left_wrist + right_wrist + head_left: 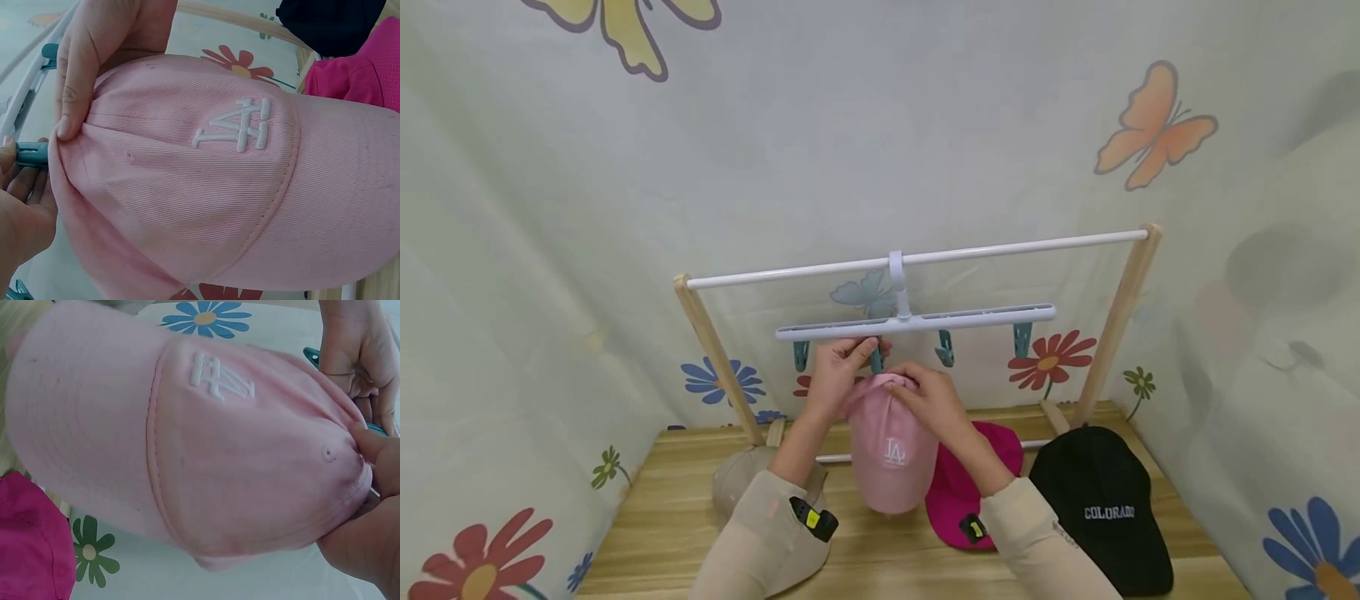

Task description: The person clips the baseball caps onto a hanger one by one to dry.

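Note:
A pink baseball cap [893, 450] with white LA letters hangs brim down below the hanger [917, 322]. My right hand [934, 398] pinches its crown at the top, thumb in front. My left hand [837, 372] pinches a teal clip [877, 357] on the hanger between thumb and fingers, just above the cap. In the left wrist view the clip [32, 154] meets the crown's folded edge. Three other teal clips hang from the bar, one [801, 356] left of my left hand and two, such as this clip [1022, 340], to the right.
The hanger hooks over the white rail of a wooden rack [1116, 333]. On the wooden table [662, 500] lie a beige cap [737, 483] at left, a magenta cap [947, 500] behind my right forearm, and a black COLORADO cap [1097, 500] at right. A patterned curtain stands behind.

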The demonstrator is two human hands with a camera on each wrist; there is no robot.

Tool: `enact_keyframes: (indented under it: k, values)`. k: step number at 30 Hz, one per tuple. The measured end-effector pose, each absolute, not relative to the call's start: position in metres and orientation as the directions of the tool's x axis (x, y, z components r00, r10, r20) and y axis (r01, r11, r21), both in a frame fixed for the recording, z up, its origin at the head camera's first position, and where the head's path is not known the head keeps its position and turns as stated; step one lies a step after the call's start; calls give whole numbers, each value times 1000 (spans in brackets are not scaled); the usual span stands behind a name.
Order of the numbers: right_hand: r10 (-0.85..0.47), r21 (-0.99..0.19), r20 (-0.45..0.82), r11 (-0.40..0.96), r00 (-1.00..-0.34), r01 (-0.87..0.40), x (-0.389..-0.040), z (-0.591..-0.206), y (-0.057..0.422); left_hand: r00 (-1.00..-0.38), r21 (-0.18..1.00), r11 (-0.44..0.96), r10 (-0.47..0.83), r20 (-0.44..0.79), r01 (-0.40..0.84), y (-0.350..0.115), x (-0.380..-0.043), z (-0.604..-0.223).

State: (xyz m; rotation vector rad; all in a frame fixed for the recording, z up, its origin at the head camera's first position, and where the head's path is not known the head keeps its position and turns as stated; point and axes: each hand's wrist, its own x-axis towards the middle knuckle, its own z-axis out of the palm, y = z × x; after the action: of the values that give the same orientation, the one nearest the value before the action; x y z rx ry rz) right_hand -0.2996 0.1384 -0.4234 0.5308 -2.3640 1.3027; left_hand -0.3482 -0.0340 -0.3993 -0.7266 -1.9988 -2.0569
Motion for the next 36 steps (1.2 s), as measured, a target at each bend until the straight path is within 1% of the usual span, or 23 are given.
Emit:
enact_keyframes:
  k: [7, 15, 22, 32, 36]
  values:
    - [-180, -713, 472, 498, -863, -494, -302, -422, 134, -867, 892, -70, 214, 450, 446, -39, -349, -399]
    - [-81, -681, 524, 558, -848, -474, -306, -418, 130, -882, 904, -172, 210, 423, 392, -36, -348, -398]
    - [-50, -683, 537, 561, -842, -469, -307, -418, 127, -896, 915, -139, 193, 401, 379, -35, -346, -399]
    - [-182, -678, 530, 495, -828, -543, -307, -413, 135, -881, 898, -69, 175, 440, 435, -38, -345, -398]
    - [-235, -682, 514, 471, -825, -559, -304, -411, 139, -881, 898, -73, 176, 439, 434, -39, -345, -398]
